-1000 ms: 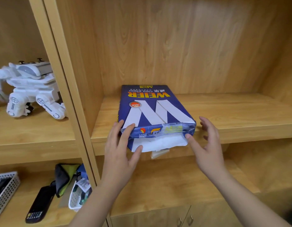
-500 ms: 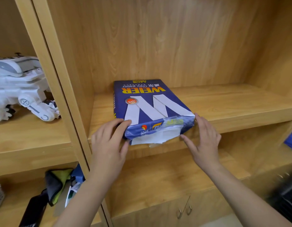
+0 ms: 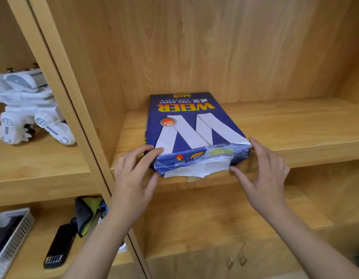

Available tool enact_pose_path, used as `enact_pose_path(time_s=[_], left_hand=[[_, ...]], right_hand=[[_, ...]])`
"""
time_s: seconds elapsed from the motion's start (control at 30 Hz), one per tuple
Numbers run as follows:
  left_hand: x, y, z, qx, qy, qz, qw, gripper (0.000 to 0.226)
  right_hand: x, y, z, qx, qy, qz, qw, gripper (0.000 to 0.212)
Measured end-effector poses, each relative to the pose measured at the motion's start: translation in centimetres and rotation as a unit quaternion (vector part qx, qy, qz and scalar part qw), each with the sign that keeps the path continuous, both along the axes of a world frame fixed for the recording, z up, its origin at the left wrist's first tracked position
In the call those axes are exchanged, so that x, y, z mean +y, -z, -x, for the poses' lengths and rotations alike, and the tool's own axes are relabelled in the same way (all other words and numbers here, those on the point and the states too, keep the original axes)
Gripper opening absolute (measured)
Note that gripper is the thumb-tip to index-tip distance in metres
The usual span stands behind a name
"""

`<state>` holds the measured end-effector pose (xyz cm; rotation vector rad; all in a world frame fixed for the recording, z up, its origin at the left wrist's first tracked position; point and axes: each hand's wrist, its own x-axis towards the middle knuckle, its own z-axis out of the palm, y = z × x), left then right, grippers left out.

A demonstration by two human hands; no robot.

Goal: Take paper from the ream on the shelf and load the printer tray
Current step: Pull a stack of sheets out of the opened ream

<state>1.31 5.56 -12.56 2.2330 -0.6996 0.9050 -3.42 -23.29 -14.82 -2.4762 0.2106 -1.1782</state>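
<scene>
A blue ream of copy paper (image 3: 192, 127) with a big white W lies flat on the wooden shelf (image 3: 295, 125). Its near end sticks out over the shelf's front edge, and the wrapper there is torn, showing white sheets (image 3: 194, 170). My left hand (image 3: 134, 178) grips the near left corner, fingers on top and thumb underneath. At the near right corner my right hand (image 3: 265, 174) touches the ream, fingers along the side and thumb at the lower edge. No printer is in view.
A vertical wooden divider (image 3: 59, 97) stands left of the ream. A white toy robot (image 3: 27, 109) sits in the left bay. Below it lie a mesh basket (image 3: 11, 234), a black calculator (image 3: 57, 246) and a grey-green pouch (image 3: 88, 210). Cabinet doors with handles (image 3: 237, 258) are below.
Both hands have closed in on the ream's near corners: the left now clasps its corner and the right touches the side. The ream has stayed where it was on the shelf.
</scene>
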Motion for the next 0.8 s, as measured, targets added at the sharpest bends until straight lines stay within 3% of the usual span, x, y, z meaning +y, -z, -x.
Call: enact_pose_path(time_s=[0.2, 0.37, 0.53, 0.7, 0.8], left_hand=[[-0.2, -1.3, 1.0, 0.06, 0.0, -0.01, 0.998, 0.049], [-0.2, -2.1, 2.7, 0.102, 0.024, 0.043, 0.994, 0.045], [-0.8, -3.1, 3.4, 0.068, -0.021, 0.063, 0.995, 0.035], [-2.0, -4.1, 3.8, 0.047, -0.038, 0.102, 0.993, 0.012], [-2.7, -4.4, 4.3, 0.055, -0.041, 0.13, 0.989, 0.013]], right_hand=[[-0.3, -1.3, 0.8, 0.04, -0.024, -0.014, 0.999, 0.078], [-1.4, -2.7, 2.1, 0.048, -0.119, -0.062, 0.99, 0.072], [-2.4, -3.7, 1.5, -0.011, -0.197, -0.082, 0.977, 0.051], [-2.8, -4.6, 0.4, -0.041, -0.242, -0.051, 0.968, 0.041], [-3.0, -4.9, 0.3, -0.039, -0.253, -0.066, 0.964, 0.044]])
